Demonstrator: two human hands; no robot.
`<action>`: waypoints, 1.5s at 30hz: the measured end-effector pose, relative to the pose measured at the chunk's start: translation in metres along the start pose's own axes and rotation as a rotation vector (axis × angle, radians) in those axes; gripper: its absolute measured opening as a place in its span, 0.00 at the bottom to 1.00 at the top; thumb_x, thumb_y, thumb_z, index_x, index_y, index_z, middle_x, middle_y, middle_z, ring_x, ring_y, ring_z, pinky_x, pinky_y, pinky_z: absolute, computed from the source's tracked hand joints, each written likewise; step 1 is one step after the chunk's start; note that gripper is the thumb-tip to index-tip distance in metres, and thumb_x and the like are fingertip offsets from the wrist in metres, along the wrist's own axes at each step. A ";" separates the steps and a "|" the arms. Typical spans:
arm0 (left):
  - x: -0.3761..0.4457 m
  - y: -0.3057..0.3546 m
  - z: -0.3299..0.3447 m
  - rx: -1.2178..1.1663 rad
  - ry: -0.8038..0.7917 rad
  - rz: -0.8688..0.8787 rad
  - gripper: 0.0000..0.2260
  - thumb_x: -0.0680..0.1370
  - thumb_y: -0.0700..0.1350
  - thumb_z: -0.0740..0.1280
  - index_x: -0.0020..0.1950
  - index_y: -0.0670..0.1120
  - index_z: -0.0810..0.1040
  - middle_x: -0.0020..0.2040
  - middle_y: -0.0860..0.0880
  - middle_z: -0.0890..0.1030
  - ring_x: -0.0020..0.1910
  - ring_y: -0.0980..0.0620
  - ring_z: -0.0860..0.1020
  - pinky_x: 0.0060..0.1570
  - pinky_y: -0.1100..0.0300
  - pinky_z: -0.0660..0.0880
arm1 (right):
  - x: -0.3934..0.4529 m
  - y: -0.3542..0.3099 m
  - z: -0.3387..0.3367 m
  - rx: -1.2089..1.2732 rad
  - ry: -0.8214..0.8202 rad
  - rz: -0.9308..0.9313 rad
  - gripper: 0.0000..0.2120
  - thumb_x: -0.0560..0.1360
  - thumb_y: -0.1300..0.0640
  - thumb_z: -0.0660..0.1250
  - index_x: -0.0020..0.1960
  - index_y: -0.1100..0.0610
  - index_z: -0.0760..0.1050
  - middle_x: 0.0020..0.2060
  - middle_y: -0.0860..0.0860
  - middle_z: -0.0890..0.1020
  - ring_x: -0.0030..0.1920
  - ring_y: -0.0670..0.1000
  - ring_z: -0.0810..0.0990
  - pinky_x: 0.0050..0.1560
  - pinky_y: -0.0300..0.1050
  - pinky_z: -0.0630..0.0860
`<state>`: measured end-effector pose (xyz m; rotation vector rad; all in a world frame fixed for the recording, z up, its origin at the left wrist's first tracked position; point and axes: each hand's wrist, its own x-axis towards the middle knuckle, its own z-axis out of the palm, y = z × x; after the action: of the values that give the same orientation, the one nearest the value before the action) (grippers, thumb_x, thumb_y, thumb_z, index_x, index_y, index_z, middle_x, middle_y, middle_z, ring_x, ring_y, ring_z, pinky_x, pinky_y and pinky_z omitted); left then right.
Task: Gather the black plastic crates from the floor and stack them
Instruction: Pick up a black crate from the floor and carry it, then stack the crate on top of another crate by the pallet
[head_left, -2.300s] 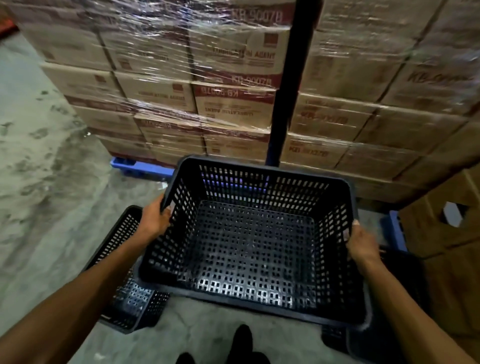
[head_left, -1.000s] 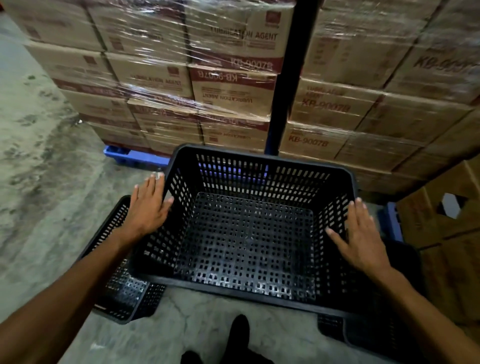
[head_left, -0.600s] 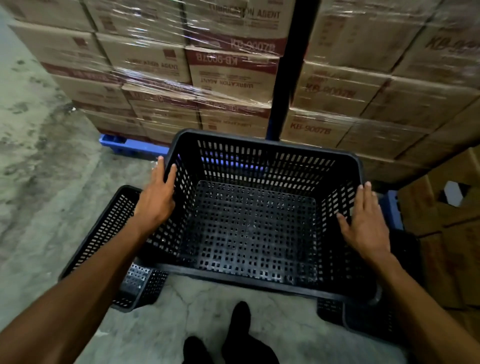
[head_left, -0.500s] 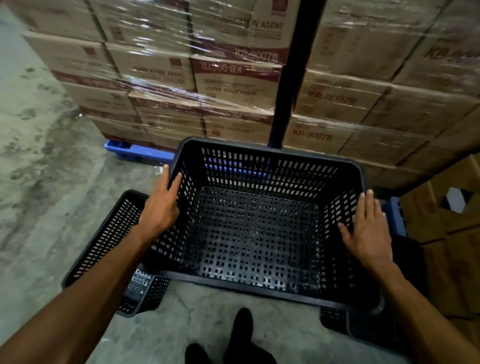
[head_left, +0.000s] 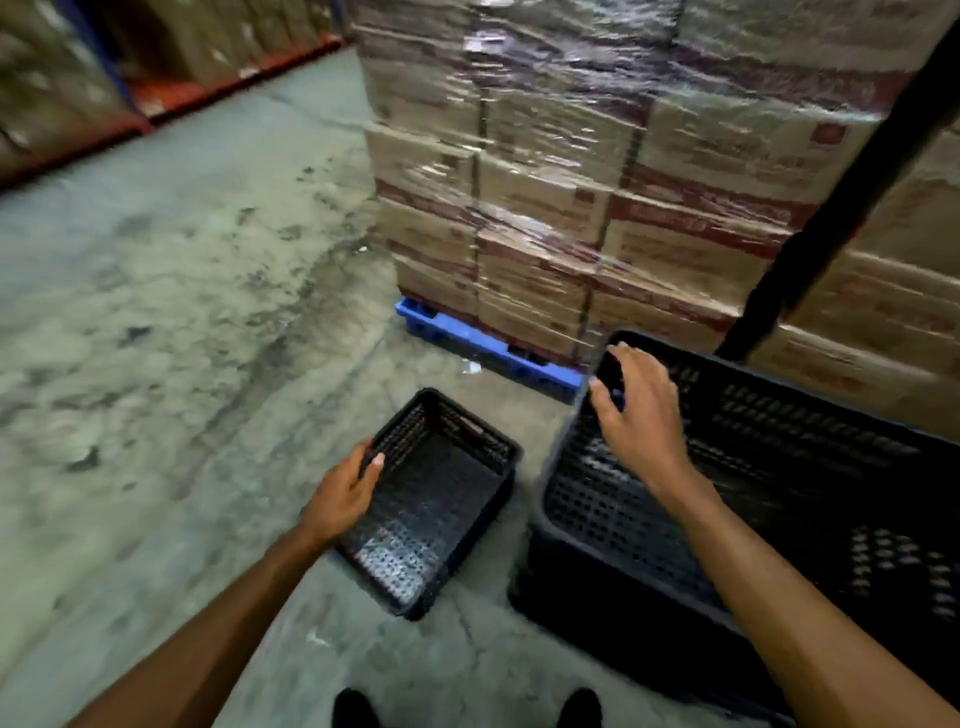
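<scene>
A large black perforated crate (head_left: 779, 467) stands at the right, seated on other black crates. A smaller black crate (head_left: 441, 499) lies on the concrete floor to its left. My left hand (head_left: 345, 491) is at the smaller crate's near-left rim with the fingers curled over the edge. My right hand (head_left: 636, 415) hovers over the large crate's left wall, fingers spread and holding nothing. The view is motion-blurred.
A shrink-wrapped pallet of cardboard boxes (head_left: 571, 182) on a blue pallet (head_left: 488, 348) stands just behind the crates. A dark rack post (head_left: 841, 197) rises at the right. Bare concrete floor (head_left: 156, 312) spreads to the left, with more racking at far left.
Both hands have left the large crate's sides. The view has swung left. My left hand has moved to the smaller crate's rim and my right hand has crossed to the large crate's left wall.
</scene>
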<state>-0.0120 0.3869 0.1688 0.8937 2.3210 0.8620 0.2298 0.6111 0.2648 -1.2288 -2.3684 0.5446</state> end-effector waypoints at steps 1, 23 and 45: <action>-0.003 -0.018 -0.017 -0.012 0.000 -0.040 0.19 0.80 0.44 0.59 0.69 0.40 0.67 0.65 0.38 0.75 0.64 0.42 0.75 0.62 0.55 0.68 | 0.003 -0.025 0.017 0.033 0.010 -0.029 0.22 0.77 0.55 0.63 0.68 0.63 0.69 0.66 0.61 0.74 0.68 0.61 0.69 0.67 0.52 0.64; 0.061 -0.291 0.011 -0.051 -0.049 -0.715 0.25 0.79 0.50 0.60 0.73 0.44 0.61 0.69 0.38 0.72 0.66 0.40 0.71 0.64 0.48 0.69 | 0.136 -0.032 0.465 -0.422 -0.776 0.056 0.24 0.77 0.54 0.61 0.67 0.68 0.65 0.64 0.68 0.72 0.64 0.67 0.69 0.65 0.57 0.66; 0.116 -0.463 0.230 -0.451 0.505 -1.122 0.06 0.78 0.40 0.62 0.50 0.44 0.64 0.43 0.40 0.75 0.30 0.47 0.75 0.33 0.53 0.76 | 0.181 0.080 0.610 -0.131 -0.533 0.358 0.21 0.72 0.50 0.65 0.61 0.60 0.76 0.55 0.60 0.81 0.55 0.60 0.80 0.59 0.51 0.75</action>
<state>-0.1271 0.2863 -0.3381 -0.8558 2.3090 1.0322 -0.1322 0.7132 -0.2550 -1.7646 -2.6493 0.9418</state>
